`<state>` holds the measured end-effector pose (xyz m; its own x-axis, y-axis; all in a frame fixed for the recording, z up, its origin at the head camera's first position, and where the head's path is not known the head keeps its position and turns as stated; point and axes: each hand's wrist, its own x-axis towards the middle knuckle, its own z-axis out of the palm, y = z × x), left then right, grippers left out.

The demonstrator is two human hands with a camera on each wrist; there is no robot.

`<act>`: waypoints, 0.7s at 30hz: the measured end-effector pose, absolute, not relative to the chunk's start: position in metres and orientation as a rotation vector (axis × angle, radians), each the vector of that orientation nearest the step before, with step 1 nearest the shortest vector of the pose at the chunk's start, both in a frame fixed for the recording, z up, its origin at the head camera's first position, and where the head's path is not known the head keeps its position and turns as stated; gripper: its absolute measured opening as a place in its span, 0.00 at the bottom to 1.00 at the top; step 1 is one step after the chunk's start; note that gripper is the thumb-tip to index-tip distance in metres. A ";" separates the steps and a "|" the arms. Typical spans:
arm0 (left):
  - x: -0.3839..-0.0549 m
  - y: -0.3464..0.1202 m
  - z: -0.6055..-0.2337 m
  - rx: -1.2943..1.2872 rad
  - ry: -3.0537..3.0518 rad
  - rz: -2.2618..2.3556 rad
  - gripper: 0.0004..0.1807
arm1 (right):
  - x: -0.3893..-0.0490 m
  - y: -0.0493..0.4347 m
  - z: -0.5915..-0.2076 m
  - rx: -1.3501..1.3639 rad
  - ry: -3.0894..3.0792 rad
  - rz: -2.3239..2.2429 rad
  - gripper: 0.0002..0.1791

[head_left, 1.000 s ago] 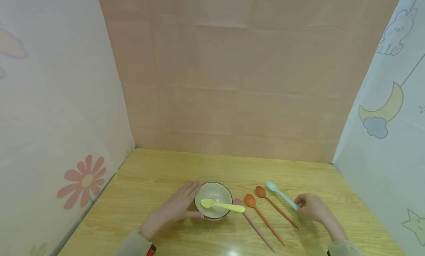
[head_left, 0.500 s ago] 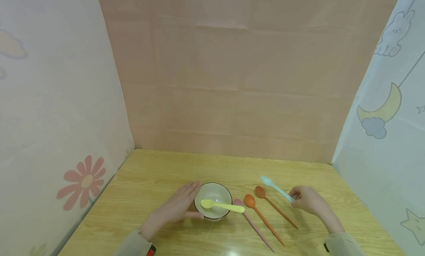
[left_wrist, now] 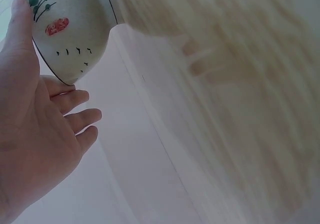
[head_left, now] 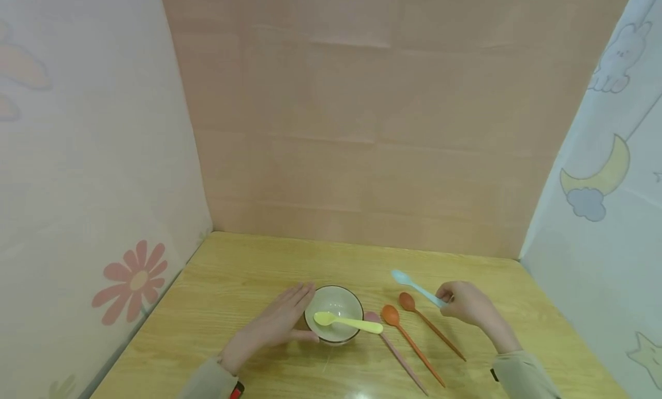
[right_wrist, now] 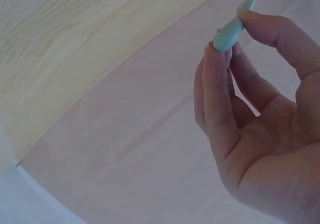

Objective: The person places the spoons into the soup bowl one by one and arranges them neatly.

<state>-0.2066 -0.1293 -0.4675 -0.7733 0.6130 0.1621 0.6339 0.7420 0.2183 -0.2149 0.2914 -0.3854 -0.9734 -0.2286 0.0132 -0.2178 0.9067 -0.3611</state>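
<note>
My left hand (head_left: 276, 318) rests against the left side of a small white bowl (head_left: 338, 295) with a dark rim, thumb and fairly straight fingers spread along it. In the left wrist view, the bowl (left_wrist: 75, 39) shows a painted plant and red mark on its outside. A yellow spoon (head_left: 357, 323) lies across the bowl, its handle over the right rim. My right hand (head_left: 468, 303) pinches the handle end of a light blue spoon (head_left: 411, 283), held over the table. In the right wrist view, thumb and fingertips grip the blue spoon's handle (right_wrist: 230, 34).
Right of the bowl, a pink spoon (head_left: 397, 356), a bright orange spoon (head_left: 412, 344) and a darker orange spoon (head_left: 434, 326) lie slanted on the wooden table (head_left: 258, 261). A plain tan backdrop (head_left: 331, 157) stands behind, with patterned panels on both sides.
My right hand has moved left and away from me, carrying the blue spoon past the darker orange one's handle. The left hand and bowl have stayed in place.
</note>
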 end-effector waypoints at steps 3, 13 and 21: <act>-0.206 -0.129 -0.467 -1.027 -2.867 -0.418 0.58 | -0.216 0.286 -0.383 -0.386 3.033 -0.575 0.12; -0.207 -0.128 -0.467 -1.037 -2.848 -0.397 0.58 | -0.222 0.267 -0.373 -0.446 3.029 -0.545 0.11; -0.206 -0.128 -0.467 -1.029 -2.840 -0.392 0.57 | -0.226 0.248 -0.363 -0.497 3.017 -0.503 0.11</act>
<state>-0.2064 -0.1280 -0.4674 -0.7676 0.6164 0.1755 0.6409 0.7391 0.2072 -0.2259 0.2476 -0.3634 -0.9476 -0.3194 0.0103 -0.3055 0.8957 -0.3231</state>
